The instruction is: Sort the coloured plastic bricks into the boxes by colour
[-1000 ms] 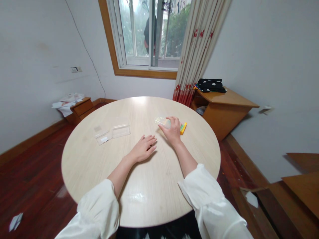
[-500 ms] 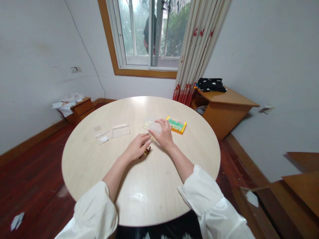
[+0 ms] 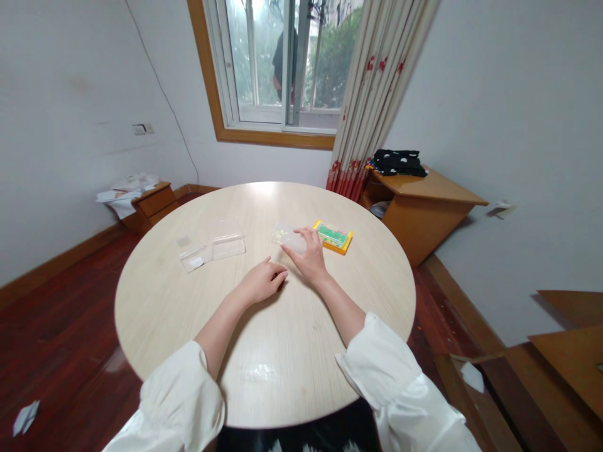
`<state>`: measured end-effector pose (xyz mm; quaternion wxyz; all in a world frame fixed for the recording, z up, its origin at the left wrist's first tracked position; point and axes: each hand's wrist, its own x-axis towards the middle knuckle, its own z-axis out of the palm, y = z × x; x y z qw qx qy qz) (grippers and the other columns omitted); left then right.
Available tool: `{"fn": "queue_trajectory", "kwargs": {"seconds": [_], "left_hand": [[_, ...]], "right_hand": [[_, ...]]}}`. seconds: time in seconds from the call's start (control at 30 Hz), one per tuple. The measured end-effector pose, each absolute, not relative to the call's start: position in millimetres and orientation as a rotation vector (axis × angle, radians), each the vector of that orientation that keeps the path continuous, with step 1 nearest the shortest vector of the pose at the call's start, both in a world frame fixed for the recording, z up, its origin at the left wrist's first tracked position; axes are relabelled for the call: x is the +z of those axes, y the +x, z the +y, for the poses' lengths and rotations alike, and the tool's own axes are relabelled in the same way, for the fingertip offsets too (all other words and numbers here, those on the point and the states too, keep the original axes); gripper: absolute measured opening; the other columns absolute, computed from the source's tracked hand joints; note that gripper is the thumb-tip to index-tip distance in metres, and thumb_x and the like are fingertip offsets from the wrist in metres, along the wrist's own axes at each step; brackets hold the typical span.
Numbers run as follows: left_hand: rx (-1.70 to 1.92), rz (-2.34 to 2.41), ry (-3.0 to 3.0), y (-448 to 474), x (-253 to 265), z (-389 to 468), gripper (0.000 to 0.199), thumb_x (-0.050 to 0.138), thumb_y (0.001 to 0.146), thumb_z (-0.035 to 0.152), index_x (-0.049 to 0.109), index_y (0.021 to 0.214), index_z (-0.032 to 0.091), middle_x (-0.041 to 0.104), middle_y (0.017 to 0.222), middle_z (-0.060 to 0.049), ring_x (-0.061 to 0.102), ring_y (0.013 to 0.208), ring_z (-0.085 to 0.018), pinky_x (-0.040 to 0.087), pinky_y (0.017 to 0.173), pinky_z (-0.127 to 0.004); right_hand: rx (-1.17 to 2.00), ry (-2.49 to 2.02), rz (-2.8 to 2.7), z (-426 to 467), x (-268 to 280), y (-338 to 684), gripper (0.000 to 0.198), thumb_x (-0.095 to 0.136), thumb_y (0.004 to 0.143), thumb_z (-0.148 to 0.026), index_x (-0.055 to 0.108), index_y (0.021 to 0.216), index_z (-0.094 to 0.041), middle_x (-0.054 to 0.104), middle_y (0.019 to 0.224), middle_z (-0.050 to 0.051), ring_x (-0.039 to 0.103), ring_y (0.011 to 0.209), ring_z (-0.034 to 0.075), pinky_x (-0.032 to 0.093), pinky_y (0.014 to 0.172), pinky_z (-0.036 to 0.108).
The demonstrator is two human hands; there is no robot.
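Observation:
My right hand (image 3: 309,256) grips the near right side of a clear plastic box (image 3: 288,237), thumb and fingers on its edges. Some pale yellow bits show through the box. Just left and nearer to me, my left hand (image 3: 262,280) lies low over the table with its fingers curled together. A dark patch shows under its thumb; the small brown and yellow pieces seen there before are hidden by the hand. Right of the box, partly behind my right fingers, lies a yellow-edged flat box (image 3: 335,236) with a green face.
Two open clear plastic cases, a left one (image 3: 192,258) and a right one (image 3: 228,247), lie on the round pale table (image 3: 273,351). A wooden cabinet (image 3: 424,213) with black spotted cloth (image 3: 398,162) stands at the right, a small drawer unit (image 3: 154,204) at the left.
My left hand has drawn slightly away from the clear box and closed down over the brown and yellow pieces. My right hand keeps its grip on the box, nearly still.

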<state>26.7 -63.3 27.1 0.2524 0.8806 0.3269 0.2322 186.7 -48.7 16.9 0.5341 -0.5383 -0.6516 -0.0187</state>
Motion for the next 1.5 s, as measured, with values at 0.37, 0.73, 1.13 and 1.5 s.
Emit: {"fn": "queue_trajectory", "kwargs": {"seconds": [0.37,0.73,1.13,1.5], "left_hand": [[1.281,0.978,1.110,15,40,-52,0.017,0.058,0.075,0.031,0.063,0.073,0.015,0.064,0.062,-0.003,0.061,0.063,-0.015,0.049,0.075,-0.031],[0.861,0.356,0.457,18,51,-65,0.054,0.026,0.089,0.057,0.058,0.106,0.017,0.066,0.102,-0.012,0.062,0.100,-0.027,0.046,0.088,-0.049],[1.085,0.544,0.565,29,39,-55,0.039,0.041,0.083,0.052,0.056,0.100,0.020,0.067,0.088,-0.005,0.064,0.084,-0.017,0.050,0.083,-0.035],[0.953,0.632,0.674,23,43,-58,0.058,0.035,0.081,0.062,0.039,0.130,0.029,0.067,0.099,-0.007,0.064,0.075,-0.020,0.047,0.078,-0.042]], "right_hand": [[0.026,-1.121,-1.638,-57,17,173,0.033,0.059,0.079,-0.044,0.060,0.107,-0.027,0.051,0.108,0.007,0.051,0.104,0.022,0.041,0.094,0.041],[-0.046,-1.020,-1.808,-58,15,152,0.036,0.056,0.082,-0.043,0.062,0.112,-0.024,0.052,0.121,0.011,0.048,0.114,0.023,0.043,0.097,0.042],[0.458,-0.915,-1.588,-55,19,145,0.021,0.058,0.078,-0.038,0.068,0.095,-0.028,0.067,0.109,0.002,0.055,0.114,0.022,0.036,0.106,0.045],[0.694,-0.928,-1.115,-49,25,144,0.030,0.060,0.075,-0.044,0.063,0.092,-0.019,0.067,0.096,0.005,0.061,0.093,0.018,0.049,0.085,0.035]]}}
